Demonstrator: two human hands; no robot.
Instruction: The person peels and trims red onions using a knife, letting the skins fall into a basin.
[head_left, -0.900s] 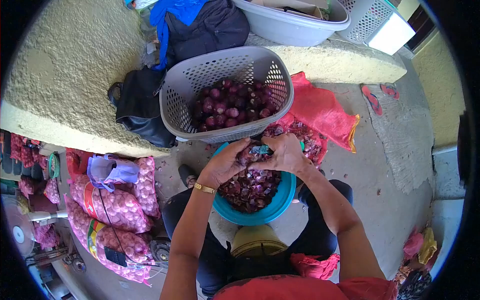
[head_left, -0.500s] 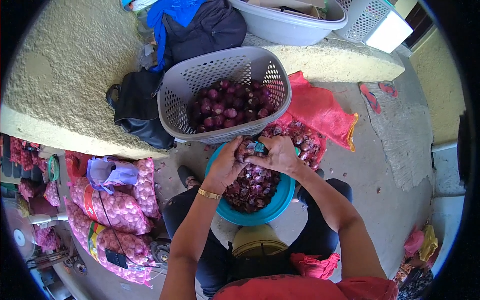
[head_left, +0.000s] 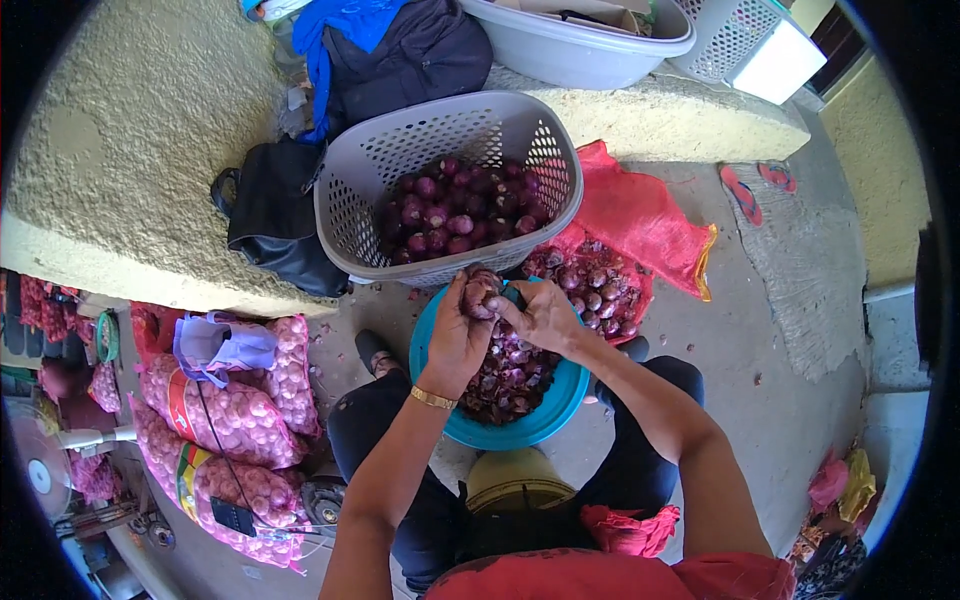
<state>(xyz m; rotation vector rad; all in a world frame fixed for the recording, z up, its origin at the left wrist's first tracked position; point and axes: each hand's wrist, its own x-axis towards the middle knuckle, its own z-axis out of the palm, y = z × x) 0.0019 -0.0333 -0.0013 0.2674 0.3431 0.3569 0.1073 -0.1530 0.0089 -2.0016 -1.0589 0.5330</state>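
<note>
My left hand [head_left: 460,330] is closed around a red onion [head_left: 481,290], held above a round turquoise basin [head_left: 572,400]. My right hand [head_left: 545,317] meets it from the other side, thumb against the onion. Between its fingers is a small dark teal tool [head_left: 513,295], mostly hidden, so its kind is unclear. Onions and loose papery skins [head_left: 505,375] lie in the basin. Just beyond my hands stands a grey perforated basket [head_left: 345,215] with peeled, glossy purple onions [head_left: 460,215]. Unpeeled onions [head_left: 597,290] spill over a red mesh sack [head_left: 640,215] on the right.
Mesh sacks of pinkish bulbs [head_left: 225,420] lie at left, with a lavender bag [head_left: 225,345] on top. A black bag [head_left: 285,215] leans by the low wall [head_left: 130,260]. A grey tub [head_left: 590,55] sits on the far ledge; slippers [head_left: 741,195] lie at right.
My left hand has turned more upright around the onion, whose side now shows more plainly. The right hand has shifted slightly down and left, and the teal tool is less visible.
</note>
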